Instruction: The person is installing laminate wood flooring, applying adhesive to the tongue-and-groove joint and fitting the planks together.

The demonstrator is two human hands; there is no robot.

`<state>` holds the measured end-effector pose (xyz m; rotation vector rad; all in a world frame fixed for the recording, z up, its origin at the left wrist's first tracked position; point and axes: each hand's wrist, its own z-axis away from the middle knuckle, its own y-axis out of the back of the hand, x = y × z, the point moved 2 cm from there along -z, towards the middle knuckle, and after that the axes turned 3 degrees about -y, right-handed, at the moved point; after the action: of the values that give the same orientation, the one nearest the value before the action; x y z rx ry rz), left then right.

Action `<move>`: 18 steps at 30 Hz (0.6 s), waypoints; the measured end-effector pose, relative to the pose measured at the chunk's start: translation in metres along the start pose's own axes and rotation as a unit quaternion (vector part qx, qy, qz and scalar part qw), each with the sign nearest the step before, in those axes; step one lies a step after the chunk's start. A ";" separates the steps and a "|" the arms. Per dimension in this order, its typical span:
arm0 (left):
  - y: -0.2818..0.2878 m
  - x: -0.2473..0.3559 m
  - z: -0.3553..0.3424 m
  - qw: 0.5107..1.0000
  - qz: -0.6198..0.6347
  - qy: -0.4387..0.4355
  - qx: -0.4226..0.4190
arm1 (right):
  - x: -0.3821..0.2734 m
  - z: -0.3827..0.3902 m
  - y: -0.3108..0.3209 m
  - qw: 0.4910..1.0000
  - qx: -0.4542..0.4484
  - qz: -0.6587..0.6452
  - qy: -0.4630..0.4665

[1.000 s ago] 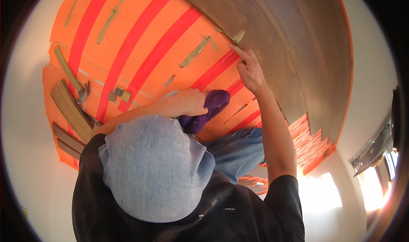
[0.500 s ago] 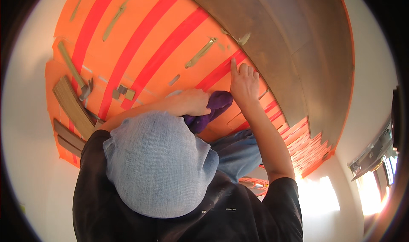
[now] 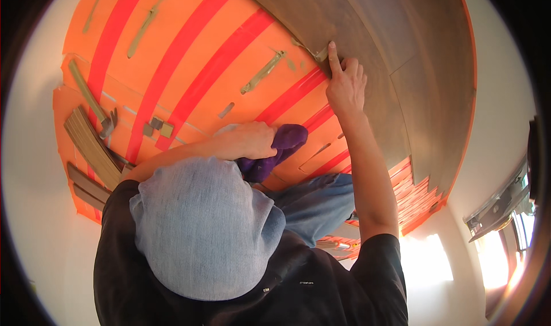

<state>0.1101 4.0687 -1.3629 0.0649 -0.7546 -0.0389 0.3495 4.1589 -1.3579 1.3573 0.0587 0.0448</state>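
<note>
My right hand point(image 3: 346, 88) has its index finger stretched onto the edge of a brown floor plank point(image 3: 379, 91), beside a tan smear point(image 3: 321, 55). Its other fingers are loosely bent, and nothing shows in them. Further left and nearer to me, my left hand point(image 3: 256, 139) is closed on a bunched dark purple cloth point(image 3: 291, 138); part of its grip is hidden. My bent knee in pale denim point(image 3: 201, 228) covers the lower middle of the view. Around both hands lies an orange sheet point(image 3: 229, 68) with red tape strips point(image 3: 293, 94) and olive-tan streaks point(image 3: 263, 72).
On the left lie a claw hammer point(image 3: 92, 96), grooved brown boards point(image 3: 92, 142) and small blocks point(image 3: 158, 125). A pale wall point(image 3: 46, 125) borders that side. More laid planks point(image 3: 425, 68) curve along the right, with stepped ends near a sunlit patch.
My right hand has moved forward and right, from a red tape strip to the plank's edge by the tan smear. My left hand stays on the purple cloth; the view has shifted slightly.
</note>
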 end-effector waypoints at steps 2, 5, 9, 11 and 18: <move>0.002 0.001 0.001 1.000 0.003 0.004 0.002 | -0.004 0.006 0.001 0.999 -0.034 0.001 0.004; 0.000 0.000 0.001 1.000 -0.008 0.000 0.009 | -0.011 0.019 0.005 0.997 -0.044 -0.055 0.017; 0.000 0.000 0.001 1.000 -0.011 0.000 0.017 | -0.013 0.047 -0.019 0.977 -0.078 -0.192 0.049; 0.004 0.005 0.008 1.000 0.009 -0.008 0.017 | -0.032 0.067 -0.018 0.942 -0.069 -0.328 -0.021; 0.007 0.010 0.008 1.000 -0.002 -0.006 0.018 | -0.040 0.098 -0.013 0.995 -0.082 0.048 0.017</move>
<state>0.1121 4.0746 -1.3499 0.1009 -0.7675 -0.0299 0.3160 4.0578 -1.3488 1.1937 0.0168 0.1506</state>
